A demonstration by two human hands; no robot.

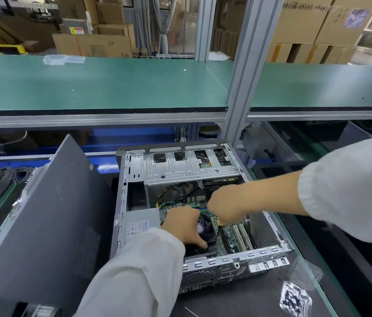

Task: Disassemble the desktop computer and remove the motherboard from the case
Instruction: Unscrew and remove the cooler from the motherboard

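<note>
Grey steel case (203,259) open on worktop (249,300); power supply (142,221) label unreadable (blurred). Left hand (184,225) grips fan (206,227) on motherboard (233,239). Right hand (224,205) curled, contents unclear.

Bright overhead light, blurry, fisheye edges.

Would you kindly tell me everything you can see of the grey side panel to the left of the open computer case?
The side panel is a flat, dark grey sheet, metal by its look, with a matte outer face. A patch of fine vent holes sits near its lower right. It is off the case and stands tilted at the case's left side, outer face toward the camera, far corner highest. A white sleeve crosses in front of its near right corner. Neither hand touches it.
</note>
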